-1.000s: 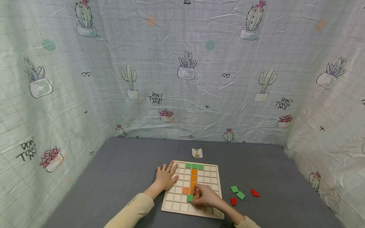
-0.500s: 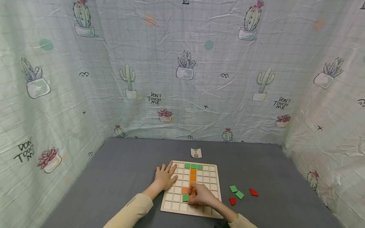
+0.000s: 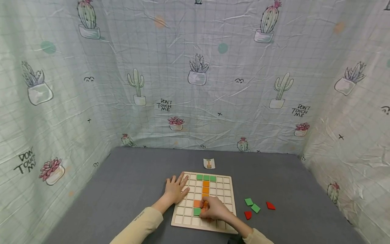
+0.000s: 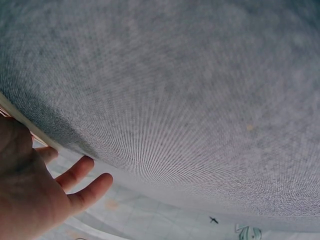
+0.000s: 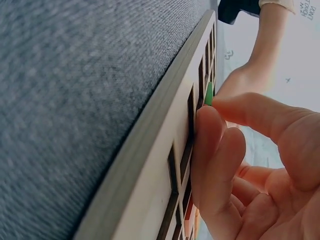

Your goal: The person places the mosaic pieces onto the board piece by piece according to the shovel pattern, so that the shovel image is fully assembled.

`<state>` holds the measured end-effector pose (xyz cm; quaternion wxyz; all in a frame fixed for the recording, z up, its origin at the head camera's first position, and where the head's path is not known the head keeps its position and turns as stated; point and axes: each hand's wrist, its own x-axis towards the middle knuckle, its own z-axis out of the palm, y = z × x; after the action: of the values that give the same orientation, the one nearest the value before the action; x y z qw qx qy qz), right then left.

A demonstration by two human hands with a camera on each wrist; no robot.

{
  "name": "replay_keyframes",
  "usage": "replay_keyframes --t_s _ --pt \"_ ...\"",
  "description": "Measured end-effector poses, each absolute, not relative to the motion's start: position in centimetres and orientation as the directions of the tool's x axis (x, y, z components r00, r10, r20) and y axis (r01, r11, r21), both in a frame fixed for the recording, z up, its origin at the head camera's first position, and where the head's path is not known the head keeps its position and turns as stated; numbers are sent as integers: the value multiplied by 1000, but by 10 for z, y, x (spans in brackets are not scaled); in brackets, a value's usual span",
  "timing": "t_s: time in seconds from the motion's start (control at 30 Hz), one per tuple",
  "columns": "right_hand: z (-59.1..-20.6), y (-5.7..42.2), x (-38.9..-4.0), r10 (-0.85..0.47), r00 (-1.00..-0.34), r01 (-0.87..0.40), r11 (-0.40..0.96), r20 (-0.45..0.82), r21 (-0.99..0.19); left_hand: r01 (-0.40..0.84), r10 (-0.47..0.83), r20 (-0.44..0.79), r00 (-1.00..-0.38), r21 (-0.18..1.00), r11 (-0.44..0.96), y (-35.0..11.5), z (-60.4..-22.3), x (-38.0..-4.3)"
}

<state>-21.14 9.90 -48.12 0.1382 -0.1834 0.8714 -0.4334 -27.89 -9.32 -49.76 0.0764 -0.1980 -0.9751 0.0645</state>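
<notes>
A pale wooden grid board [image 3: 227,193] lies on the dark grey cloth. My left hand [image 3: 174,190] rests on its left edge with fingers spread; the left wrist view shows the palm side of that hand [image 4: 30,185] beside the edge. Low on the board, my right hand [image 3: 214,208] pinches a green square tile [image 3: 197,211] between thumb and finger; in the right wrist view the tile [image 5: 209,94] sticks out past the fingertips, close to the grid. Just above it sits a light orange tile [image 3: 197,203]. The right hand partly hides the column of orange tiles [image 3: 206,183].
Green tiles [image 3: 206,177] fill several cells in the top row. To the board's right lie two loose green tiles [image 3: 255,208] and two red rounded pieces [image 3: 270,205]. A small printed card [image 3: 209,163] lies behind the board. Patterned curtain [image 3: 195,118] surrounds the table.
My right hand has shifted slightly left across the board with the green tile, which now sits below the light orange one. The left hand stays in place.
</notes>
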Motion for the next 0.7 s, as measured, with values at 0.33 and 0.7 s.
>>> replay_keyframes --t_s 0.33,0.7 --pt "-482 94 -212 -416 -908 -214 571 -55 -793 380 400 124 -908 -155 912 -94 -497 -280" --pt "-481 96 -212 -407 -910 -190 565 -71 -803 378 398 129 -908 -156 913 -93 -493 -276"
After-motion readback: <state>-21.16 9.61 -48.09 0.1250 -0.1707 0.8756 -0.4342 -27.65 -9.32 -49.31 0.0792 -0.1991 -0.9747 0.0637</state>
